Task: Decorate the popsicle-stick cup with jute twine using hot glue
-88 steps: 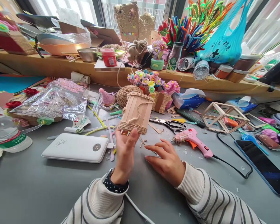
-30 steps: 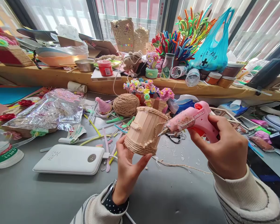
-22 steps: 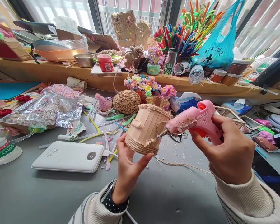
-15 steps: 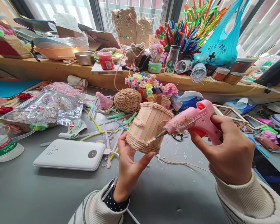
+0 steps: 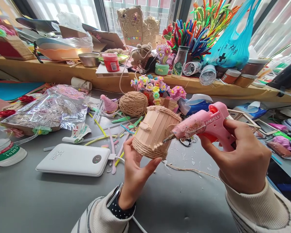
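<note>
Slatted cup point(image 5: 156, 127) in left hand point(image 5: 137, 173), grip wide at its base; glue gun point(image 5: 199, 124) snug in right hand point(image 5: 243, 155).

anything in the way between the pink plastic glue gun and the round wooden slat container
Nothing visible does. The right hand holds the pink plastic glue gun with its metal nozzle at the round wooden slat container; whether they touch is unclear. The left hand grips the lower end, clear of the nozzle.
</note>
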Demonstrator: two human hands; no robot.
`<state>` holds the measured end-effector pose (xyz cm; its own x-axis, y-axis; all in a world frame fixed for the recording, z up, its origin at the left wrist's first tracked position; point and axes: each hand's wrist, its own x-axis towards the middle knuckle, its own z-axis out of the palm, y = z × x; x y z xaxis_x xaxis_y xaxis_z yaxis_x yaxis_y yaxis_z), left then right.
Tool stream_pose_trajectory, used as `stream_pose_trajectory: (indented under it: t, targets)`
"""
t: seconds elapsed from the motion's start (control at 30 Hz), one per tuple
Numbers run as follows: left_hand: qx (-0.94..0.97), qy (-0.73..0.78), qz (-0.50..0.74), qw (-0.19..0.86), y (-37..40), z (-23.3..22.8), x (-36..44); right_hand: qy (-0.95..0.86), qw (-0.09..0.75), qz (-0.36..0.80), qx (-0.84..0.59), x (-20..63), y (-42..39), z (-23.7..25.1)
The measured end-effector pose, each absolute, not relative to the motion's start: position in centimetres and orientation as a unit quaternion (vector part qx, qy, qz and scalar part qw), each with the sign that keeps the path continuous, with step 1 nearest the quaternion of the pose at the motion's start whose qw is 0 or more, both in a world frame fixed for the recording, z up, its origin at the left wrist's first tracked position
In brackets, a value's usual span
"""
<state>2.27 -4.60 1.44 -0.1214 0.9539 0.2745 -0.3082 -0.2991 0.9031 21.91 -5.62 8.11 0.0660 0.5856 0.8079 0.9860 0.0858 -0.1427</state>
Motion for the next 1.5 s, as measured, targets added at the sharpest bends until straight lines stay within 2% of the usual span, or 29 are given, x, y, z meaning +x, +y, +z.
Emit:
stream_pose_trajectory:
  t: [1.5]
  targets:
    - [0.45,0.339,0.661,0.496,-4.64,1.35,2.32,-0.636,0.403,-0.322,-0.574,22.36,-5.42,8.27]
